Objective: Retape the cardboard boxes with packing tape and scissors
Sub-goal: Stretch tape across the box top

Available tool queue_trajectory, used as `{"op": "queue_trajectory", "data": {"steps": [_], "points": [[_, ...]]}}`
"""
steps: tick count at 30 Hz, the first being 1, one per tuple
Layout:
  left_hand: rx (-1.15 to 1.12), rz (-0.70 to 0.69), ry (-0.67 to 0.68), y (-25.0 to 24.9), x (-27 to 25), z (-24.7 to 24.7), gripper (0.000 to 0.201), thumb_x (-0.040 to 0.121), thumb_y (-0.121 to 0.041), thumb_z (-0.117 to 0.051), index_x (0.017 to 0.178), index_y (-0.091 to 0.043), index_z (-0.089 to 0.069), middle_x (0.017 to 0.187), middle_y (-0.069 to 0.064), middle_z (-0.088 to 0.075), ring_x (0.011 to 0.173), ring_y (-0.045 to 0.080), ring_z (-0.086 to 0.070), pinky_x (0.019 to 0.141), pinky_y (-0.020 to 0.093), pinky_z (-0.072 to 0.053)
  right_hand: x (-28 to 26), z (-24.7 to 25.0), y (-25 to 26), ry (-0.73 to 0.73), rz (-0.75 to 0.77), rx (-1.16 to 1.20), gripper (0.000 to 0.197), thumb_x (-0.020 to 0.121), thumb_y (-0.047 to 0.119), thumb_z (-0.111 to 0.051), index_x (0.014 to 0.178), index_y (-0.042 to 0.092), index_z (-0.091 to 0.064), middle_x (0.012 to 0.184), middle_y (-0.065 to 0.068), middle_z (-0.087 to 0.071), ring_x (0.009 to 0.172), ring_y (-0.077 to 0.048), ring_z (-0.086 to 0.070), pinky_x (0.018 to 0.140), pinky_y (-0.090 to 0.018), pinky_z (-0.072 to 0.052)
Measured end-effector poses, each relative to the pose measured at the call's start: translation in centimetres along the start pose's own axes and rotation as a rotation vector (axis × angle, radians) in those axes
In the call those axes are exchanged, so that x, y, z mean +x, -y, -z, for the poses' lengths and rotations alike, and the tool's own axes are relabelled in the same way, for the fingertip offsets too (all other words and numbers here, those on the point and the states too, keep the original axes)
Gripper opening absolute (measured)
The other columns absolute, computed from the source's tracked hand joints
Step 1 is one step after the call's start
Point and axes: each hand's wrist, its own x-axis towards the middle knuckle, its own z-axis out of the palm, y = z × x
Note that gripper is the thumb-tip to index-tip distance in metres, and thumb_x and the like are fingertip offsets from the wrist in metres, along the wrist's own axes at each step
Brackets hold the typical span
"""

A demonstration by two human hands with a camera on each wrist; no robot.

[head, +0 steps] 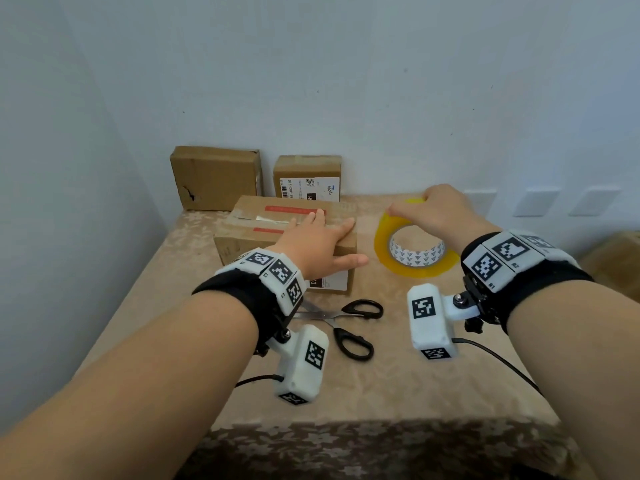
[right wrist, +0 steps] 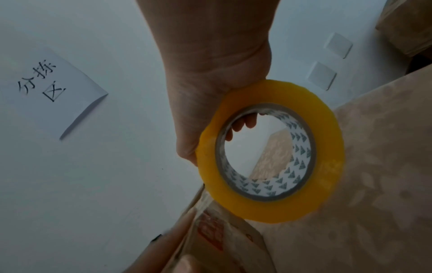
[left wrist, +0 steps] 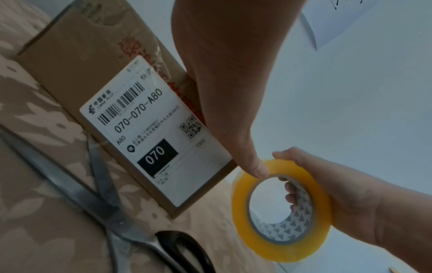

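Hands at work on a parcel: the left hand lies flat, steadying the cardboard box on the table, while the right hand grips the yellow packing tape roll beside it, apparently ready to seal; scissors wait nearby.

The tape is translucent yellow, its core white with grey triangles. Left of it, the brown box carries red strips and a white label with a black block reading 070. Near that box, the scissors have black handles. The surface is beige with a pale leaf pattern.
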Motion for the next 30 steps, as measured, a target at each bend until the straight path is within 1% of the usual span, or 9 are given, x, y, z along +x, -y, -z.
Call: {"op": "queue_trajectory", "data": {"steps": [3, 6, 9, 17, 20, 22, 24, 27, 30], "points": [[-0.004, -0.012, 0.005, 0.2, -0.4, 0.1, 0.086, 0.082, -0.077, -0.026, 0.151, -0.033, -0.002, 0.158, 0.017, -0.002, 0.147, 0.029, -0.002, 0.118, 0.049, -0.007, -0.1, -0.7, -0.1, 0.013, 0.039, -0.162, 0.038, 0.078, 0.049, -0.065, 0.071, 0.012, -0.06, 0.074, -0.005, -0.06, 0.073, -0.024, -0.057, 0.058, -0.031, -0.041], [-0.047, -0.029, -0.013, 1.1, -1.0, 0.6, 0.087, 0.087, -0.069, -0.034, 0.153, -0.018, -0.009, 0.16, 0.011, -0.003, 0.147, 0.024, -0.005, 0.119, 0.041, -0.009, -1.3, -2.2, 1.9, -0.091, 0.331, -0.406, 0.032, 0.089, 0.028, -0.054, 0.119, 0.021, -0.062, 0.12, -0.004, -0.061, 0.108, -0.026, -0.058, 0.091, -0.04, -0.046], [-0.108, -0.041, -0.028, 2.7, -1.8, 1.2, 0.086, 0.086, -0.066, -0.043, 0.151, -0.016, -0.02, 0.16, 0.006, -0.01, 0.146, 0.02, -0.013, 0.117, 0.037, -0.016, -2.2, -4.6, 4.6, 0.143, 0.609, -0.45, 0.048, 0.092, 0.006, -0.043, 0.132, 0.029, -0.057, 0.128, -0.003, -0.061, 0.113, -0.025, -0.057, 0.096, -0.039, -0.046], [-0.023, 0.106, -0.056, 9.0, -5.3, 1.6, 0.079, 0.088, -0.059, -0.049, 0.149, -0.016, -0.025, 0.158, 0.002, -0.02, 0.141, 0.019, -0.026, 0.112, 0.032, -0.024, -1.6, -5.7, 3.6, 0.206, 0.496, -0.344, 0.047, 0.095, 0.005, -0.038, 0.125, 0.029, -0.064, 0.13, -0.002, -0.062, 0.118, -0.025, -0.055, 0.099, -0.038, -0.045], [0.011, 0.15, -0.035, 9.0, -4.9, 1.7, 0.089, 0.078, -0.076, -0.041, 0.143, -0.015, -0.034, 0.149, 0.007, -0.036, 0.131, 0.022, -0.041, 0.102, 0.036, -0.037, -2.5, -4.7, 3.4, 0.185, 0.51, -0.242, 0.046, 0.094, 0.005, -0.04, 0.131, 0.025, -0.06, 0.127, -0.004, -0.063, 0.106, -0.021, -0.058, 0.089, -0.031, -0.046], [-0.002, 0.165, -0.017, 7.8, -3.8, 2.2, 0.114, 0.062, -0.091, -0.028, 0.146, -0.015, -0.026, 0.147, 0.009, -0.036, 0.127, 0.025, -0.044, 0.098, 0.041, -0.045, -2.7, -3.5, 2.7, 0.051, 0.461, -0.154, 0.044, 0.094, 0.009, -0.044, 0.135, 0.02, -0.055, 0.129, -0.006, -0.061, 0.114, -0.022, -0.056, 0.093, -0.032, -0.043], [0.04, 0.084, -0.01, 6.3, -2.2, 2.9, 0.125, 0.055, -0.096, -0.025, 0.152, -0.018, -0.01, 0.157, 0.011, -0.017, 0.14, 0.029, -0.028, 0.11, 0.048, -0.034, -2.2, -2.5, 1.2, -0.039, 0.34, -0.143, 0.04, 0.094, 0.019, -0.049, 0.134, 0.018, -0.054, 0.131, -0.007, -0.058, 0.118, -0.022, -0.053, 0.095, -0.031, -0.04], [0.19, -0.14, 0.095, 3.5, 0.2, 4.5, 0.121, 0.056, -0.091, -0.036, 0.152, -0.028, 0.003, 0.16, 0.006, 0.006, 0.147, 0.025, 0.001, 0.118, 0.05, -0.008, -1.5, -2.1, -0.9, 0.049, 0.133, -0.024, 0.043, 0.093, 0.04, -0.055, 0.126, 0.013, -0.058, 0.128, -0.009, -0.058, 0.109, -0.022, -0.052, 0.087, -0.029, -0.036], [0.179, -0.179, 0.204, 1.9, 2.7, 5.8, 0.113, 0.066, -0.079, -0.055, 0.151, -0.035, 0.005, 0.16, 0.006, 0.01, 0.147, 0.025, 0.005, 0.119, 0.046, -0.003, -0.7, -2.5, -2.1, 0.051, 0.074, 0.119, 0.059, 0.088, 0.047, -0.061, 0.135, 0.012, -0.052, 0.138, -0.007, -0.053, 0.123, -0.023, -0.048, 0.09, -0.027, -0.032]]}}
